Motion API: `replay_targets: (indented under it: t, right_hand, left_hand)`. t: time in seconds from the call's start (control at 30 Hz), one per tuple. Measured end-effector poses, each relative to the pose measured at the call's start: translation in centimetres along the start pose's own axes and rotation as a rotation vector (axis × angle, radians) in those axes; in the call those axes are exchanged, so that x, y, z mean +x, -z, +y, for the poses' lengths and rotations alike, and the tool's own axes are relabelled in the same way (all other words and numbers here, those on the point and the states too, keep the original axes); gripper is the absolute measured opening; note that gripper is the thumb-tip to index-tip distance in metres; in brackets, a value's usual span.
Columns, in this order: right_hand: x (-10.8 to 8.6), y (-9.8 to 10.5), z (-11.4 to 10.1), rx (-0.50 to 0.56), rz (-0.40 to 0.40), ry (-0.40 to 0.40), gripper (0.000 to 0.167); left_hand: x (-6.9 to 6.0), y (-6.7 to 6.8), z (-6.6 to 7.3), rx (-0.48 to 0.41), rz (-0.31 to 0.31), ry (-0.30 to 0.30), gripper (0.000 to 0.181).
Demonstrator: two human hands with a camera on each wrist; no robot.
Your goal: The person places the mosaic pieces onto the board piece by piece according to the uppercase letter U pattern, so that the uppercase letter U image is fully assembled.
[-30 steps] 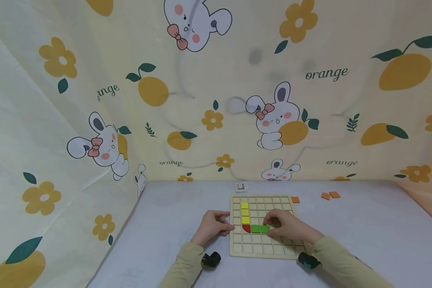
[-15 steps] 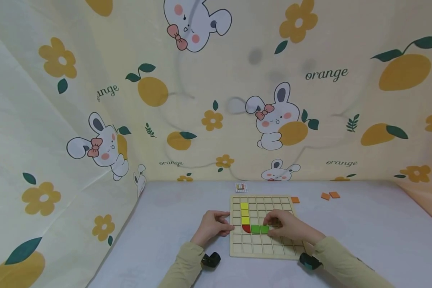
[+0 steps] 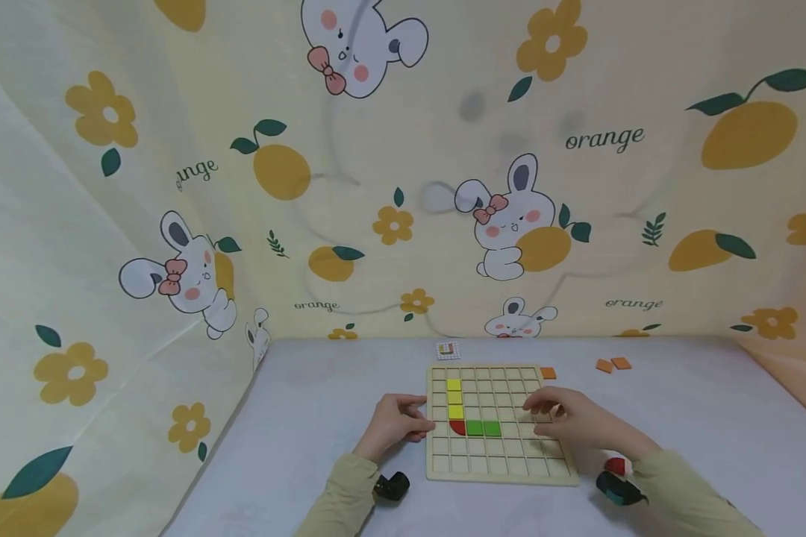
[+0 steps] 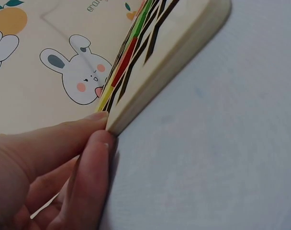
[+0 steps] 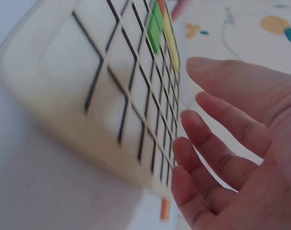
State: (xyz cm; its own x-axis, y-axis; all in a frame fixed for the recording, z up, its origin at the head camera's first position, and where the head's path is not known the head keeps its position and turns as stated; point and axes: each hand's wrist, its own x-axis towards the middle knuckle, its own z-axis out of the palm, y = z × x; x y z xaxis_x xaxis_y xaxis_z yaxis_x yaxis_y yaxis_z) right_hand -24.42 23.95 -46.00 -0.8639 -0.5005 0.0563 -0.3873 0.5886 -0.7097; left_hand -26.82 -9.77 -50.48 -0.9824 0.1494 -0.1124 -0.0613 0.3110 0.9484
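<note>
A wooden grid board (image 3: 497, 479) lies flat, its rim also showing in the left wrist view (image 4: 160, 86) and right wrist view (image 5: 88, 148). Three yellow tiles (image 3: 455, 398) form a column, with a red rounded tile (image 3: 458, 427) below them and two green tiles (image 3: 483, 428) to its right. My left hand (image 3: 391, 426) holds the board's left edge with thumb and finger. Over the right part of the board, my right hand (image 3: 580, 421) has its fingers loosely bent and spread from the thumb (image 5: 222, 79), nothing between them.
A small patterned card (image 3: 448, 350) lies behind the board. One orange tile (image 3: 548, 373) sits by its back right corner, two more (image 3: 613, 365) farther right. A printed curtain (image 3: 376, 283) borders the table. Black wrist devices (image 3: 392, 486) hang under both sleeves.
My right hand has moved right, away from the green tiles, uncovering the cells beside them. The left hand stays at the board's edge. The head view has shifted slightly.
</note>
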Motion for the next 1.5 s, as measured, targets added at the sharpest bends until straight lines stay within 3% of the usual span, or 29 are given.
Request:
replay_targets:
  t: [0.2,0.37,0.67,0.93,1.13,1.5]
  right_hand:
    - [-2.5,2.1,1.5,0.005,-0.044,-0.074,0.035]
    - [-4.5,3.3,2.9,0.048,-0.119,-0.085,0.031]
    - [-7.1,4.2,4.6,0.098,-0.190,-0.129,0.030]
    - [-8.1,4.5,5.1,0.141,-0.208,-0.140,0.032]
    - [-8.3,4.2,5.1,0.105,-0.200,-0.104,0.027]
    - [-8.4,4.1,4.9,0.057,-0.179,-0.112,0.026]
  left_hand:
    - [0.0,0.1,0.0,0.004,0.001,0.005,0.056]
    - [-0.1,0.3,0.0,0.006,0.003,0.015,0.056]
    - [-0.2,0.5,-0.1,-0.013,-0.009,0.009,0.056]
    - [-0.2,0.3,0.0,-0.002,-0.006,0.006,0.055]
    - [-0.2,0.2,0.1,0.002,-0.006,0.014,0.055]
    - [-0.1,0.2,0.1,-0.022,-0.015,0.003,0.054]
